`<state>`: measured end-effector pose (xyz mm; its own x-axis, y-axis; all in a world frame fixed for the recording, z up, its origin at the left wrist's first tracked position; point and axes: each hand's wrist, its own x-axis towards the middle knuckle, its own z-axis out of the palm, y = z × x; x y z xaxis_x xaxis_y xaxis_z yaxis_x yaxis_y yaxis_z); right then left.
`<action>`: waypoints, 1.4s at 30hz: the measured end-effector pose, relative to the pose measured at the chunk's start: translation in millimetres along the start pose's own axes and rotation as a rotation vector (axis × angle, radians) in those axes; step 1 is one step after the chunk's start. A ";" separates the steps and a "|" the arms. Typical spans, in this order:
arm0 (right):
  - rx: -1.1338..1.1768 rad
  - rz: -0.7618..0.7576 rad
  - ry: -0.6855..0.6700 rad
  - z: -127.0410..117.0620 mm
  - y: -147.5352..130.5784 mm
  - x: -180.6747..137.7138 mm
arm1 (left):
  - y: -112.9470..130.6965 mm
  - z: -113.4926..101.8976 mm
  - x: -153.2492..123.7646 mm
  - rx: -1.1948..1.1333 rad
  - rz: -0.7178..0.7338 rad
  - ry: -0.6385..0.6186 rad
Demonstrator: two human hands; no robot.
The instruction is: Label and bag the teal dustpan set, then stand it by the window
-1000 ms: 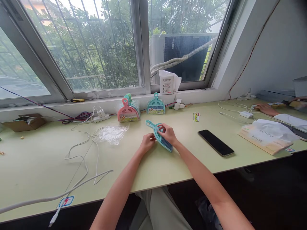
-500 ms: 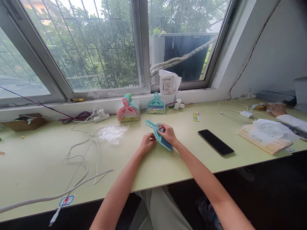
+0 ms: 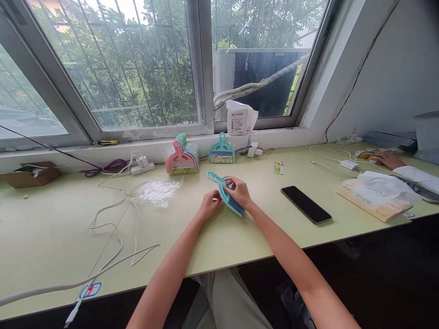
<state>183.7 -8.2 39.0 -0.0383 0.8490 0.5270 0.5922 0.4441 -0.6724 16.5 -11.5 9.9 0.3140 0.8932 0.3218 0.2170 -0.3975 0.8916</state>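
Observation:
A small teal dustpan-and-brush set (image 3: 224,194) stands on its edge at the middle of the pale green table (image 3: 51,237), handle pointing up and left. My right hand (image 3: 240,192) is closed over its upper side. My left hand (image 3: 210,205) pinches its lower left side, fingers curled. Both hands hold the set just above the tabletop.
A row of packaged pink and teal sets (image 3: 181,157) and one teal set (image 3: 222,153) lean by the window. A clear plastic bag (image 3: 158,189), white cables (image 3: 116,228), a black phone (image 3: 306,204) and a tissue pack (image 3: 375,194) lie around. Another person's hand (image 3: 386,159) rests far right.
My hands and the teal set have hardly moved. The other person's hand at the far right has shifted a little.

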 end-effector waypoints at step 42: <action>-0.741 0.809 0.234 -86.3 171.8 46.3 | -4.5 -37.0 20.6 -0.641 -0.456 0.241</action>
<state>353.1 82.6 -7.3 0.6806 0.7011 0.2127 0.7102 -0.5600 -0.4266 -12.2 16.5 24.3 0.0995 0.9876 -0.1215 -0.3175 0.1473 0.9368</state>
